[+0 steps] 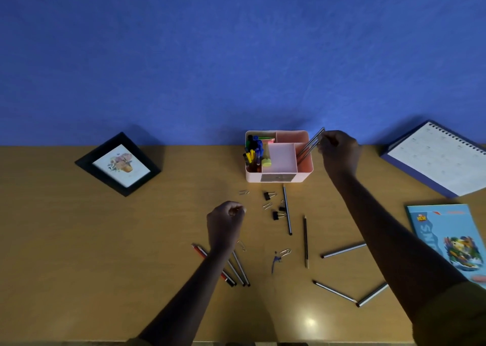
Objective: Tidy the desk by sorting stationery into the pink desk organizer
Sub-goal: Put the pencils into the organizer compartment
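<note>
Backdrop: blue wall (pixel 236 56) is rising behind a wooden desk (pixel 79 253), and the pink organizer (pixel 278 177) is standing at the back edge, close to the wall.
Right hand (pixel 339 148): is pinching the tops of a pencil bundle (pixel 309 143) (at least 2, maybe 3), fingers closed narrowly around them.
Pencil bundle: is leaning with its lower ends already inside the organizer's right compartment, tilted so the ends are sliding in past the rim.
Left hand (pixel 226 222): is hovering above the desk with fingers curled toward the thumb; I cannot tell whether it is holding anything small.
Organizer contents: pens (pixel 252 153) are filling the left compartment, sticky notes (pixel 265 137) are sitting at the back, and the middle tray is looking bare, probably being kept for clips.
Still to sort: 5 loose pencils (pixel 305 241) are lying apart, more are clustering under the left forearm, and binder clips (pixel 269 195) and paper clips (pixel 244 192) are lying scattered in front of the organizer.
Stage: pencils are going in; the task is looking partly done.
</note>
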Motion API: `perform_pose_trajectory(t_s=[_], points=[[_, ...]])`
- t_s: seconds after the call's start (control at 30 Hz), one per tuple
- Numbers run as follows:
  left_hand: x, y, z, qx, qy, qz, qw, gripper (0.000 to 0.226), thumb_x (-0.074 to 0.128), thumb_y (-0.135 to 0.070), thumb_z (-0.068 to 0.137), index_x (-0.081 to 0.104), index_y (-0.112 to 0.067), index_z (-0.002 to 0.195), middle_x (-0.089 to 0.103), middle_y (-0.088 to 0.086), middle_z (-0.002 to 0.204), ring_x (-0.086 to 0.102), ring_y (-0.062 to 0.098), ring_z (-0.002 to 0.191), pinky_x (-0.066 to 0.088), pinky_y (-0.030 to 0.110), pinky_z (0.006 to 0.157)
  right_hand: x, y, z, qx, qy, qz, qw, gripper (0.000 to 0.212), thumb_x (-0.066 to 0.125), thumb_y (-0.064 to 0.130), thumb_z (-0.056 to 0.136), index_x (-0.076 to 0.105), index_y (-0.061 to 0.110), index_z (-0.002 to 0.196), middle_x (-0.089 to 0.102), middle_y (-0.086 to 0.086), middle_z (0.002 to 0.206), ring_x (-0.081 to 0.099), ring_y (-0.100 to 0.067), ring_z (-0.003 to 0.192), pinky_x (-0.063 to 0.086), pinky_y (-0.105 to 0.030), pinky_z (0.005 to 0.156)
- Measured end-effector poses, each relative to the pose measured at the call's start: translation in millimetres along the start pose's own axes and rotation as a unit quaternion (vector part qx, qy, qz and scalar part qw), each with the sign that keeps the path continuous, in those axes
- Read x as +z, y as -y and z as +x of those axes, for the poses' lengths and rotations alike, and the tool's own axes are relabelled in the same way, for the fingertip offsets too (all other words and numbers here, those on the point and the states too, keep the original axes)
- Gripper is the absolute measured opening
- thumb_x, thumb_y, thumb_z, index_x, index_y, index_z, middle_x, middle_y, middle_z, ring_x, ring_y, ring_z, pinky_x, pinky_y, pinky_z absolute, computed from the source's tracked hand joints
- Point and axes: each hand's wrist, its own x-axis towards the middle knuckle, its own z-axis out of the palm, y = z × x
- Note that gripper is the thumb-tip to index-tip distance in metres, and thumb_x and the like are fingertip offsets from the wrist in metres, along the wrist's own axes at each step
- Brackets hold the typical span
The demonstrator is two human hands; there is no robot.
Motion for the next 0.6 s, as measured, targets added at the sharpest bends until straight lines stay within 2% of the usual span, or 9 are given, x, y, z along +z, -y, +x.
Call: perform_pose_trajectory(t_s=[0.23,0.4,0.53,0.6], points=[[49,-30,10,-0.041,0.033,-0.01,0.999,0.01,0.078,-0.021,0.094,0.082,-0.012,0.097,0.081,0.0,0.082,0.078,0.015,0.071,0.068,0.041,0.072,6,-6,8,0.057,-0.015,0.019,0.998,0.01,0.066,0.016,0.097,0.075,0.012,0.096,0.076,0.0,0.086,0.073,-0.018,0.079,0.064,-0.046,0.072],[84,-55,23,-0.054,0.051,0.003,0.997,0.011,0.076,-0.02,0.094,0.082,-0.01,0.097,0.081,0.001,0.083,0.078,0.016,0.073,0.068,0.043,0.074,8,-6,15,0.054,-0.043,0.002,0.998,0.008,0.069,0.016,0.093,0.075,0.011,0.094,0.075,0.002,0.083,0.07,-0.015,0.075,0.062,-0.039,0.066],[103,-63,33,-0.064,0.054,0.044,0.996,0.013,0.078,-0.025,0.092,0.081,-0.014,0.098,0.082,0.0,0.091,0.075,0.012,0.078,0.064,0.032,0.074,11,-5,14,0.062,-0.049,0.008,0.997,0.005,0.07,0.016,0.094,0.071,0.011,0.093,0.07,0.004,0.08,0.063,-0.007,0.069,0.056,-0.033,0.061],[109,-64,39,-0.066,0.059,0.067,0.994,0.017,0.081,-0.029,0.092,0.08,-0.013,0.099,0.082,0.0,0.095,0.076,0.012,0.081,0.062,0.03,0.075,9,-6,14,0.057,-0.041,0.01,0.997,0.007,0.069,0.015,0.095,0.071,0.009,0.092,0.071,0.003,0.08,0.064,-0.01,0.07,0.054,-0.033,0.061]])
